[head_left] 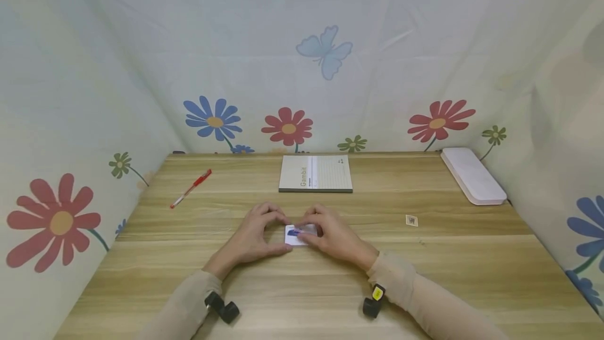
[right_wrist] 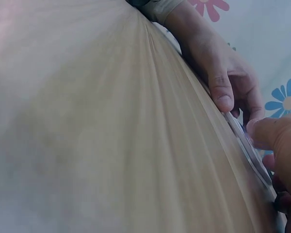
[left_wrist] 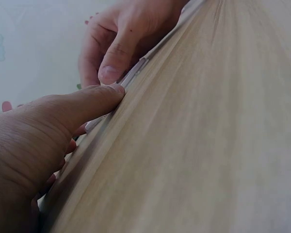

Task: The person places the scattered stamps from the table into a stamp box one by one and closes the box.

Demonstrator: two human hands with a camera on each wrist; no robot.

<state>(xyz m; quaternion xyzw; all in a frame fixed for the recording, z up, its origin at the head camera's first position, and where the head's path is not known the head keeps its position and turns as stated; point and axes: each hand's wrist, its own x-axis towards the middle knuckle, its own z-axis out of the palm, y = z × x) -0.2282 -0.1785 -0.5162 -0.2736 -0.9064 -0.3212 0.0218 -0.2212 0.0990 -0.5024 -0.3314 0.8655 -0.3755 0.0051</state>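
Note:
A small flat white card-like piece (head_left: pixel 291 241) with a blue-purple print lies on the wooden table in front of me. My left hand (head_left: pixel 257 235) holds its left side, thumb at the near corner and a fingertip at the far corner. From the right, my right hand (head_left: pixel 337 237) reaches over it and holds it with bent thumb and index finger, their tips on its face near the print. In the right wrist view its thin edge (right_wrist: pixel 252 155) shows along the tabletop. The right hand covers its right part.
At the back lies a notebook (head_left: pixel 325 174). A red pen (head_left: pixel 191 189) is at the back left, a white oblong case (head_left: pixel 473 176) at the back right. A small stamp-like square (head_left: pixel 412 220) lies right of my hands. Flower-printed cloth (head_left: pixel 368 93) surrounds the table.

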